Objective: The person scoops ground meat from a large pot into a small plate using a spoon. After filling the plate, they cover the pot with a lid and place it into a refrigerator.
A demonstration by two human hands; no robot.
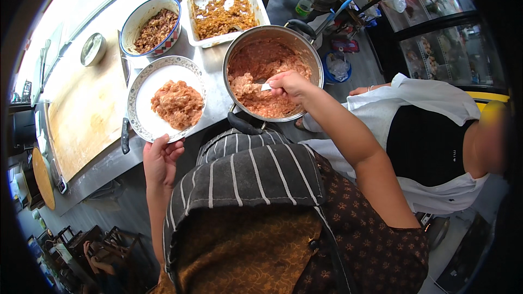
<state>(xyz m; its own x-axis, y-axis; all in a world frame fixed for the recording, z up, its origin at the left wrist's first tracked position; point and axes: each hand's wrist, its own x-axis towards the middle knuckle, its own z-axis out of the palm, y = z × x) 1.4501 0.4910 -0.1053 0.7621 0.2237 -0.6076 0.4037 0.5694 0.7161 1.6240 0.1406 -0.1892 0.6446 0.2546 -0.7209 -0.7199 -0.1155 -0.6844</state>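
My left hand [163, 159] grips the near rim of a white plate [141, 108] with a patterned border. A mound of minced meat [177, 104] sits on the plate, right of its middle. Over the large metal pot [316, 90], my right hand [288, 85] pinches the pale handle [266, 86] of a utensil. Its far end is hidden in a clump of raw minced meat [245, 87]. More mince [261, 55] covers the pot's bottom and lower walls. The pot stands at the counter edge, just right of the plate, with its black handle [244, 124] towards me.
Behind the plate stand an enamel bowl [130, 16] of dark filling and a white tray [261, 16] of brown chopped food. A wooden board [88, 118], a knife handle [125, 136] and a small metal bowl [93, 50] lie left. Another person [425, 139] is close on the right.
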